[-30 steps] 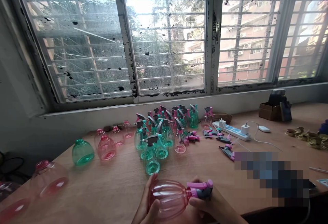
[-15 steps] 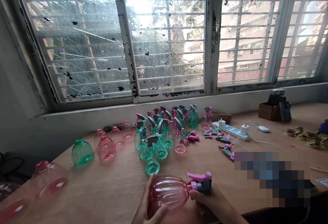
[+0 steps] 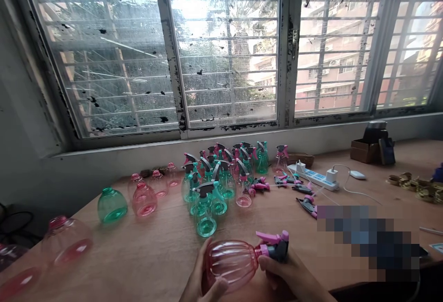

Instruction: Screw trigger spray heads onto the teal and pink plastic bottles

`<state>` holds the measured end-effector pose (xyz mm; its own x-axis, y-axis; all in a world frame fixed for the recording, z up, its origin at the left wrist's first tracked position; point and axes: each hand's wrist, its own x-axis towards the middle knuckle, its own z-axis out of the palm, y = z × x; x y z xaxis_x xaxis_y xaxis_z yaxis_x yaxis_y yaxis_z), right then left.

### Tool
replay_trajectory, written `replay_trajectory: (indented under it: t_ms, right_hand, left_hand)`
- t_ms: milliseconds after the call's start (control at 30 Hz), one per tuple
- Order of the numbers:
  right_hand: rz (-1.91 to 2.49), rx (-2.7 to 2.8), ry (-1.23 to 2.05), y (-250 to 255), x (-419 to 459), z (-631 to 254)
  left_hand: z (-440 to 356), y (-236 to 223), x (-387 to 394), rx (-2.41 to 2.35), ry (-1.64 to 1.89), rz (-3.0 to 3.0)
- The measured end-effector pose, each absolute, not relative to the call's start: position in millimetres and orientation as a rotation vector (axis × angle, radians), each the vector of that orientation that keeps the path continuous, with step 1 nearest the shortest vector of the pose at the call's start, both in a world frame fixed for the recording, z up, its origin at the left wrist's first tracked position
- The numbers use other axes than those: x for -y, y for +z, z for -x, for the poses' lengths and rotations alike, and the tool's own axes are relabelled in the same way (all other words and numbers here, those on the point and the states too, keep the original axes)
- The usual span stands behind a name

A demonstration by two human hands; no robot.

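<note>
A pink see-through spray bottle (image 3: 231,263) lies sideways between my hands, low in the head view, its pink and black trigger head (image 3: 275,246) pointing right. My left hand (image 3: 204,276) is wrapped round the bottle's base end, thumb along the near side. At the neck, the fingers of my right hand (image 3: 282,267) close round the collar of the trigger head. Just beyond, a green spray bottle (image 3: 206,221) stands upright at the front of a group of several green and pink ones with trigger heads on.
Pink bottles (image 3: 144,200) and a green bottle (image 3: 112,206) without heads stand on the left. Loose trigger heads (image 3: 306,205) lie right of centre by a white power strip (image 3: 314,176). A brown box (image 3: 363,151) and gold-coloured pieces (image 3: 429,190) are farther right. Windows line the back.
The pink spray bottle and both hands have shifted slightly right and down in the view. Both hands keep their hold; the things on the table stay in place.
</note>
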<state>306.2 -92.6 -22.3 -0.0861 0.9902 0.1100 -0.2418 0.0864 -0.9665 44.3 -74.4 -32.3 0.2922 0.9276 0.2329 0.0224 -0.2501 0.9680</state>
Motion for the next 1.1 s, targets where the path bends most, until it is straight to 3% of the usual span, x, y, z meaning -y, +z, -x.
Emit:
replay_trajectory:
  t_ms: [233,567,833,1100]
  right_hand:
    - [0.881,1.068,1.334,-29.2,89.4,-305.7]
    - [0.859,1.109,1.314,-21.1,89.8,-306.2]
    - [0.865,1.145,1.313,-19.9,87.9,-306.7]
    - [0.881,1.14,1.306,-18.8,89.9,-306.3]
  left_hand:
    - [-38.8,-38.5,70.7,-0.941,1.11,-1.534]
    - [-48.5,-7.7,80.6,-0.85,1.093,-1.579]
    - [-43.0,-32.0,71.5,-0.831,1.13,-1.486]
    - [-44.7,-24.9,70.5,-0.768,1.036,-1.573]
